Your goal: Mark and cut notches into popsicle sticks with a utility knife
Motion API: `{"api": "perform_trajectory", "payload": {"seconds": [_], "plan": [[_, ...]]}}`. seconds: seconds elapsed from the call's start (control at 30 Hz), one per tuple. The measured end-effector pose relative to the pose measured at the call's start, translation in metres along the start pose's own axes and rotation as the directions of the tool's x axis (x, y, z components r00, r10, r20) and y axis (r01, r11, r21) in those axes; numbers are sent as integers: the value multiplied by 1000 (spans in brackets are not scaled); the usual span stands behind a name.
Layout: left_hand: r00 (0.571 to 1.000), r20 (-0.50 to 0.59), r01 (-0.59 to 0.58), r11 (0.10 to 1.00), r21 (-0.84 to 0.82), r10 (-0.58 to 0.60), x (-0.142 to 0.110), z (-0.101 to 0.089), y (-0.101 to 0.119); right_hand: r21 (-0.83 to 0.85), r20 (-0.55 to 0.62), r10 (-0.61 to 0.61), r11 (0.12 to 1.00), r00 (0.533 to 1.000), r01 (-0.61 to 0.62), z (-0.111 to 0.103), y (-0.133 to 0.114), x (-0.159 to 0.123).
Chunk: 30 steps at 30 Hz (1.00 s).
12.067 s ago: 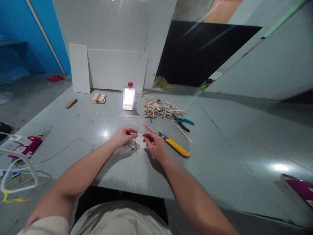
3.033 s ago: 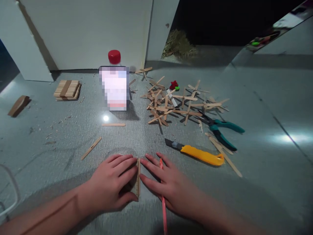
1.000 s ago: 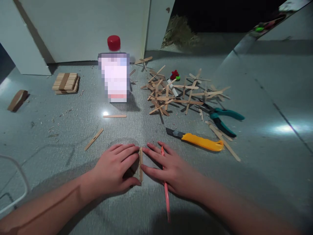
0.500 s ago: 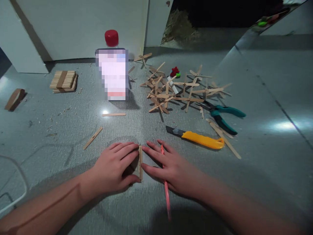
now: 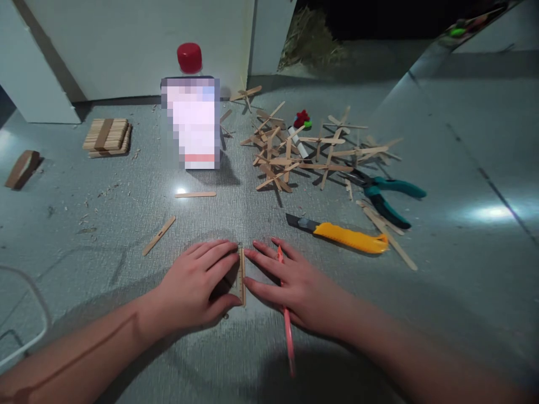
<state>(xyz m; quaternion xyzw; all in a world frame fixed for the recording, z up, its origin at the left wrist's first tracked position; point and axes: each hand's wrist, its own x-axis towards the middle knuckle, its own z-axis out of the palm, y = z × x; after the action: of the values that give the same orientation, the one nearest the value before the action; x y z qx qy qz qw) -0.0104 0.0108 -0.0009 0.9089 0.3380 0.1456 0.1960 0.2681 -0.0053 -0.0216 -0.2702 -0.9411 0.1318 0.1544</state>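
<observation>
both hands (image 5: 251,286) lie palm-down, fingers (image 5: 263,259) pointing inward toward each other.

Yellow cutter (image 5: 351,238) and pliers (image 5: 389,199) obstructing the right side.

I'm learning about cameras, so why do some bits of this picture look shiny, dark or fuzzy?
Head view: glare makes a white spot by the lone stick and a streak on the table at the right; dark shadow below the pink pencil; blocky squares hide the front of the red-capped bottle; the straw-like clump looks soft.
</observation>
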Motion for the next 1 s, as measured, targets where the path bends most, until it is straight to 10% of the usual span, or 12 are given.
{"api": "perform_trajectory", "payload": {"seconds": [1.0], "plan": [[1000, 13, 22, 1000, -21, -22, 2, -1, -1, 8, -12, -5, 1000, 1000, 5, -2, 0, 3]]}}
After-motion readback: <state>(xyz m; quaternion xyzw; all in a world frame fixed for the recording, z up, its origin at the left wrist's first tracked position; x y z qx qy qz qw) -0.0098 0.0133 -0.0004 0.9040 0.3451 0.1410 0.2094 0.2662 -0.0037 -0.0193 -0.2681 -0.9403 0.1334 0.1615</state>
